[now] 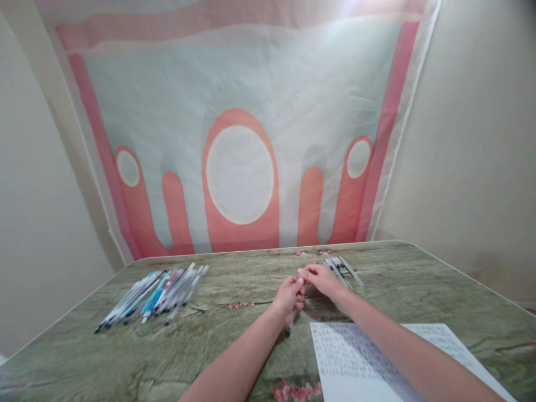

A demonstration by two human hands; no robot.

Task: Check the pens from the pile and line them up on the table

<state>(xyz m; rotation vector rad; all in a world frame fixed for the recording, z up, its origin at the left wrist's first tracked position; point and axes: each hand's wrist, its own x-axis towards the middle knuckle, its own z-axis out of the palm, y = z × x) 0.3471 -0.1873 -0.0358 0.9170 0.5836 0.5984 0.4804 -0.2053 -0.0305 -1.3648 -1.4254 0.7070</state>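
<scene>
"Where's the clear-barrelled pen (293, 320)?"

"My left hand (290, 297) curls closed around it, lower end toward six o'clock. My right hand (320, 278) bunches fingertips at its top; gripping or not, I can't tell. I'd brace it, working straight."

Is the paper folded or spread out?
Spread out: the paper lies flat on the table, writing facing up. The right arm hides part; the near edge is out of view.

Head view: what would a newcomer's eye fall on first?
Probably the large coral-patterned backdrop behind the table. Next, near the table's middle, the left hand holds a pen, with the right hand close beside it; a pile of pens lies to the left.
</scene>
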